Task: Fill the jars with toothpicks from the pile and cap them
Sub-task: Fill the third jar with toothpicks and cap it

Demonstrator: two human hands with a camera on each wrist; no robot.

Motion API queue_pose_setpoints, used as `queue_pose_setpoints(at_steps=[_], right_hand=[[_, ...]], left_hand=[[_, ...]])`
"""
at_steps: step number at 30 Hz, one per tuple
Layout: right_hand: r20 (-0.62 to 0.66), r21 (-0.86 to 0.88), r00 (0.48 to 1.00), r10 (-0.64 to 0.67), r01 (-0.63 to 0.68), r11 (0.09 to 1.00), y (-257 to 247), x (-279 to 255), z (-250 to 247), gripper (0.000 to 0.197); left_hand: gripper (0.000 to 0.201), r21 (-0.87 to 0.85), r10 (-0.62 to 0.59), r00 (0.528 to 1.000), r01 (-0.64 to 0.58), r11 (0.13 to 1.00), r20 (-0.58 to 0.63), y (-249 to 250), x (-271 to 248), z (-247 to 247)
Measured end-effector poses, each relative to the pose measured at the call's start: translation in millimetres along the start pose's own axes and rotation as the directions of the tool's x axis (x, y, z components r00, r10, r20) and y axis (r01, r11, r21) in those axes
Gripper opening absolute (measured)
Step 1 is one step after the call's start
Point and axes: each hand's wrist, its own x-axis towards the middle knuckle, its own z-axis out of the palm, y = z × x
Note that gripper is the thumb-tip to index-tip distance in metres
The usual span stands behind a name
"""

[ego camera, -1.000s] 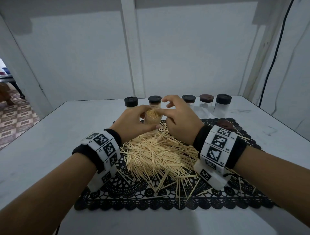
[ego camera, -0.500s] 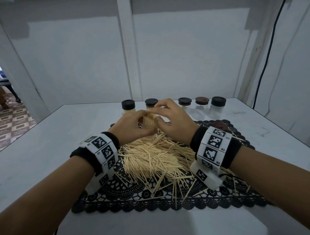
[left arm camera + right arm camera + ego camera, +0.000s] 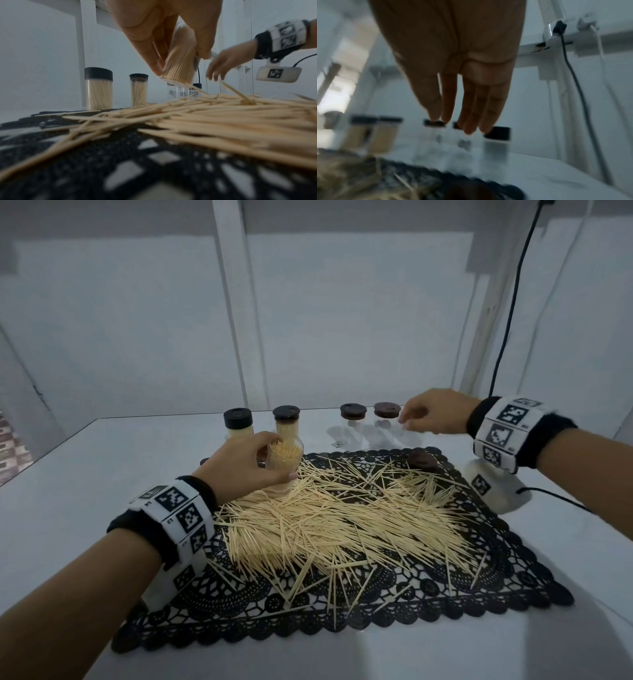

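Observation:
My left hand [image 3: 270,460] grips an uncapped clear jar [image 3: 286,462] packed with upright toothpicks, at the far left edge of the toothpick pile [image 3: 342,518]. The left wrist view shows the jar [image 3: 180,58] tilted, its base just above the pile. My right hand [image 3: 411,419] hovers at the back right with its fingers [image 3: 467,108] hanging straight and holding nothing, just above the caps of the empty jars [image 3: 497,133]. A loose brown cap [image 3: 423,458] lies on the mat's far right corner.
A black lace mat [image 3: 342,621] lies under the pile. Two filled, black-capped jars [image 3: 238,424] [image 3: 287,421] stand at the back left. Two empty capped jars [image 3: 352,414] [image 3: 387,412] stand at the back middle. A black cable [image 3: 507,302] hangs down the right wall.
My right hand has left the mouth of the held jar and swung right and back to the row of empty jars. My left hand keeps its grip on the filled jar.

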Motion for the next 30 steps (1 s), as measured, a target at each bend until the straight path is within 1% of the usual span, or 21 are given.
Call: queue_pose_setpoints(at_steps=[2, 4, 6, 8, 9, 13, 17, 19, 21, 23, 25, 27, 30], right_hand=[[0.166, -0.176, 0.984, 0.068, -0.039, 0.984, 18, 7, 9, 0.036], [0.317, -0.276, 0.937, 0.143, -0.053, 0.96, 30, 13, 22, 0.051], [0.41, -0.296, 0.895, 0.173, -0.049, 0.954, 37, 18, 34, 0.063], [0.447, -0.301, 0.876, 0.18, -0.042, 0.953, 39, 20, 43, 0.07], [0.445, -0.304, 0.877, 0.18, -0.041, 0.952, 40, 21, 46, 0.07], [0.367, -0.292, 0.915, 0.166, -0.056, 0.955, 42, 22, 51, 0.063], [0.337, -0.257, 0.926, 0.171, -0.085, 0.963, 39, 19, 41, 0.058], [0.29, -0.234, 0.945, 0.153, -0.085, 0.969, 34, 15, 34, 0.057], [0.229, -0.185, 0.968, 0.103, -0.061, 0.981, 23, 10, 26, 0.057], [0.177, -0.087, 0.984, 0.022, -0.007, 0.996, 2, 2, 17, 0.057], [0.125, 0.045, 0.987, -0.1, 0.095, 0.994, -27, -6, 9, 0.056], [0.069, 0.142, 0.973, -0.22, 0.209, 0.968, -59, -14, 6, 0.053], [0.013, 0.193, 0.943, -0.334, 0.325, 0.926, -99, -22, 7, 0.054]], left_hand=[[0.058, 0.01, -0.006, 1.0, 0.006, 1.0, 0.002, 0, 0, 0], [0.059, 0.02, -0.01, 1.0, 0.01, 1.0, 0.005, -1, 0, 0], [0.059, 0.013, -0.017, 1.0, 0.017, 1.0, 0.011, -2, 0, 0], [0.059, 0.008, -0.025, 1.0, 0.025, 1.0, 0.017, -2, 0, 0], [0.06, 0.007, -0.027, 0.999, 0.027, 1.0, 0.02, -2, 0, 0], [0.061, 0.015, -0.027, 0.999, 0.026, 1.0, 0.025, -2, 0, 0], [0.058, 0.012, -0.02, 0.999, 0.02, 1.0, 0.029, -1, 0, 0], [0.057, 0.01, -0.015, 0.999, 0.015, 1.0, 0.031, 0, 0, 0], [0.058, 0.013, -0.011, 1.0, 0.011, 1.0, 0.029, 0, -1, 0], [0.058, 0.011, -0.013, 0.999, 0.012, 1.0, 0.029, 0, -1, 0], [0.059, 0.006, -0.011, 0.999, 0.011, 1.0, 0.036, 0, -1, 0], [0.06, 0.006, -0.003, 0.999, 0.003, 1.0, 0.039, 0, -1, 0], [0.059, 0.001, 0.014, 0.999, -0.014, 1.0, 0.033, 0, -1, 0]])
